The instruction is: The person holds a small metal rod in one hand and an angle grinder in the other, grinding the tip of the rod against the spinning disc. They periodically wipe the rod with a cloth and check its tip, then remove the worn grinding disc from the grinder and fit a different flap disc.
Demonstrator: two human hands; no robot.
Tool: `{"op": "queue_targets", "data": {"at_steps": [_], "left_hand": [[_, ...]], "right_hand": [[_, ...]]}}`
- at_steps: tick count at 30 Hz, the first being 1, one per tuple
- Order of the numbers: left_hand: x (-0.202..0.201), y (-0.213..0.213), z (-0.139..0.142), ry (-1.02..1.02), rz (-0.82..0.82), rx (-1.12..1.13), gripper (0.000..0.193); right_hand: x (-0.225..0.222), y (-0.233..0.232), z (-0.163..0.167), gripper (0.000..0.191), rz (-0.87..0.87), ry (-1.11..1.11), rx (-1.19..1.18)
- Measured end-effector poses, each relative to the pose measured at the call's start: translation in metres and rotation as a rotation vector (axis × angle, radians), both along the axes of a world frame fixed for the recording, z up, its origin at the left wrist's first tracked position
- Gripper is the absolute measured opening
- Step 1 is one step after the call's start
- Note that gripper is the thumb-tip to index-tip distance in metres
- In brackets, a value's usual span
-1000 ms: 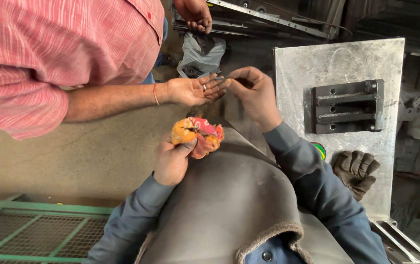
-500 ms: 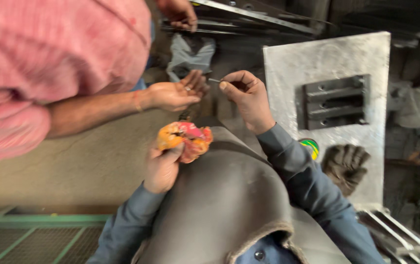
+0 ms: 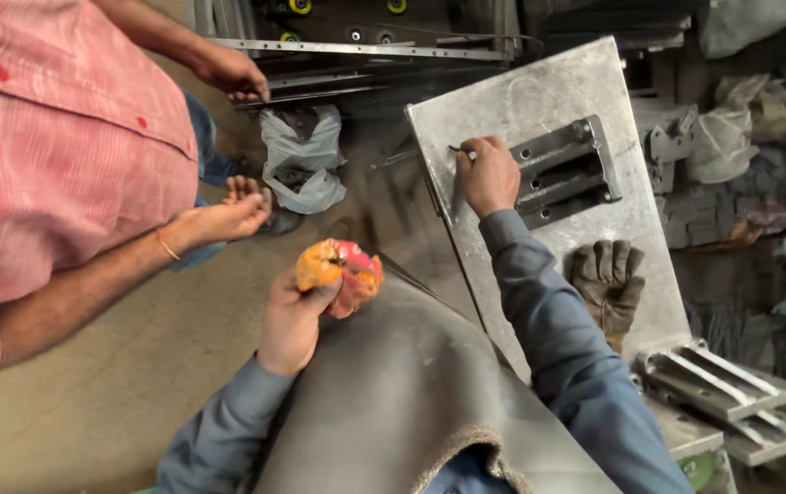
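Observation:
My left hand [image 3: 294, 316] grips a crumpled orange and pink cloth [image 3: 339, 273] above the grey apron over my lap. My right hand [image 3: 488, 174] is closed on a thin dark rod [image 3: 457, 149] and rests on the grey metal plate [image 3: 521, 101], beside the bolted metal bracket [image 3: 565, 169]. Another person in a pink striped shirt [image 3: 54, 155] stands on the left, one hand [image 3: 233, 212] cupped and apart from mine, the other hand [image 3: 233, 75] on the metal rails further back.
A dark work glove [image 3: 607, 284] lies on the plate near my right forearm. Metal rails [image 3: 722, 389] stick out at the lower right. A white plastic bag [image 3: 301, 160] lies on the floor ahead. Bags and clutter fill the right side.
My right hand left the other person's cupped hand and moved right onto the metal plate, still pinching the thin rod. The other person's hand dropped back. My left hand kept the cloth.

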State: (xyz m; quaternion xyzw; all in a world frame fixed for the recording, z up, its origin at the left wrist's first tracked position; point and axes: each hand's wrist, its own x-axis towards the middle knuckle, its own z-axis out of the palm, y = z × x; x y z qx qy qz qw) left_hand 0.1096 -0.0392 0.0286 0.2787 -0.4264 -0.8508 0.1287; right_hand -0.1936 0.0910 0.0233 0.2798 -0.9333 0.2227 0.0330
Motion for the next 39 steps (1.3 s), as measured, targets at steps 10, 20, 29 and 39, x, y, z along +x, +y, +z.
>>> {"op": "queue_targets", "data": {"at_steps": [10,20,29,39], "left_hand": [[-0.090,0.007,-0.016,0.083,-0.166,-0.010,0.019],[-0.137,0.012,-0.015,0.221,-0.436,0.152,0.020],[-0.159,-0.002,-0.035,0.125,-0.509,0.243,0.020],[-0.181,-0.018,-0.029,0.094,-0.446,0.165,0.023]], "right_hand": [[0.041,0.047,0.018,0.025,-0.012,-0.863,-0.677],[0.063,0.054,0.059,0.023,0.062,-1.284,-0.893],[0.053,0.050,0.022,0.020,0.214,-1.143,-0.916],[0.039,0.024,-0.005,0.021,-0.031,-1.243,-1.050]]}}
